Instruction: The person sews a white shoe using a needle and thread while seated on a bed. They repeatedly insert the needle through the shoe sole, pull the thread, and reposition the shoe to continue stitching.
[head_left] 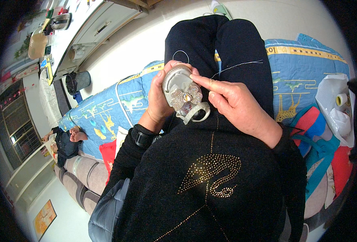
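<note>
1. Grip of the left hand (157,97) is wrapped around a small silvery shoe (178,80), thumb side against the shoe's left edge.
2. Right hand (239,101) reaches in from the right, index finger stretched onto the shoe's right rim, the other fingers curled; I cannot tell whether its grip pinches anything.
3. Shoe sits between the two hands, above the lap, rounded end far and strap near; a beaded bow (187,96) with a shiny stone decorates it.
4. Pale thread (243,64) runs right from beside the index finger across the dark trousers (194,38); a thin loop (181,51) stands just beyond the rounded end.
5. Blue patterned cover (105,109) spreads left and right of the legs.
6. White plastic bag (325,94) with rolls lies at right, near colourful cloth (313,121).
7. Another person's bare feet (77,135) rest on the left.
8. Bin (83,80) stands far left, below a counter (79,16).
</note>
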A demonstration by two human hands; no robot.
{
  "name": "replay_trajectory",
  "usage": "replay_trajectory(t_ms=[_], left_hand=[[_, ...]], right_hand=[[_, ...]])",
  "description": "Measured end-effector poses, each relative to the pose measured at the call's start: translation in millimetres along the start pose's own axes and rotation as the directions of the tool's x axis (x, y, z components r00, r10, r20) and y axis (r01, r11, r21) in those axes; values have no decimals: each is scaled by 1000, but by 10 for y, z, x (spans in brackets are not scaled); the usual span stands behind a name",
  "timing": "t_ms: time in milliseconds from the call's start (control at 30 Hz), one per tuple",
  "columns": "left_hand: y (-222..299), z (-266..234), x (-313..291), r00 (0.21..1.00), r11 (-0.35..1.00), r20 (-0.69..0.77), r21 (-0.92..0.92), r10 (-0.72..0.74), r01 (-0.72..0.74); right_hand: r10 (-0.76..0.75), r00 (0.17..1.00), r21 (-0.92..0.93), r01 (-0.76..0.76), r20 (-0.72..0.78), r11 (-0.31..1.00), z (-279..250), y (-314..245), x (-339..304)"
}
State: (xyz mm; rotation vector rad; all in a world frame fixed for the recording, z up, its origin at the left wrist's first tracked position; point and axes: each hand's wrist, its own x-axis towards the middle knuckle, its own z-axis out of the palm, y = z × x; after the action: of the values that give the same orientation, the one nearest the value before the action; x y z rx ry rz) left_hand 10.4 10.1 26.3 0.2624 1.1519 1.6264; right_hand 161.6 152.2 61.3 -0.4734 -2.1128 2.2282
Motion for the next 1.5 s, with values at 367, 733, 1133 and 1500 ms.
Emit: replay_trajectory(t_ms=[367,733,1133,1500], left_hand=[[64,41,-19,996,999,83,44,18,-22],[100,82,-253,954,982,246,130,-169,140],[-41,92,-323,941,977,304,194,-149,92],[23,97,-458,961,962,264,272,-83,9]], right_hand=[[73,996,7,-73,52,997,-64,16,-59],[153,973,-11,-154,172,988,-232,354,-433],[-41,977,-131,70,212,989,-249,634,-465],[-163,962,-233,215,221,948,-225,677,-436]])
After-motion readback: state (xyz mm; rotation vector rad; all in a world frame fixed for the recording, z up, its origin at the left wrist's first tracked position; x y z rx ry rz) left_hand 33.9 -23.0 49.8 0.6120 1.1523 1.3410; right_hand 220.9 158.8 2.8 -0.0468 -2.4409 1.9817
